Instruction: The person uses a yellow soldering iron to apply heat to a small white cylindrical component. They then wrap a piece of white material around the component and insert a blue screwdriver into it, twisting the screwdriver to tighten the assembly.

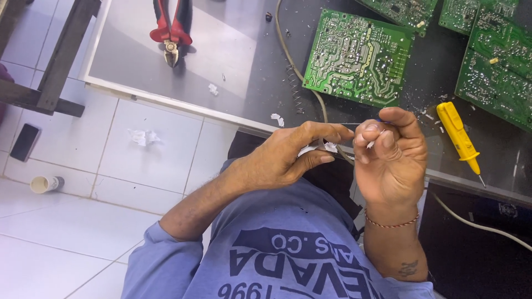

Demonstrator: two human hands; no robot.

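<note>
Hands w/ both grips pinched: left hand (pixel 282 158) on white scrap (pixel 327 147), right hand (pixel 390 158) on thin, barely visible wire (pixel 354 123).

A small crumpled scrap of white paper or tape (pixel 324 147) is pinched between thumb and fingers in mid-air, just off the bench edge. Beside it, a thin blue-tipped metal pin or wire (pixel 360 123) lies level, pointing left.

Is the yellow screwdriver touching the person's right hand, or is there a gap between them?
Apart. The head view shows the yellow screwdriver lying on the dark table, with a strip of table visible between it and the right hand.
</note>
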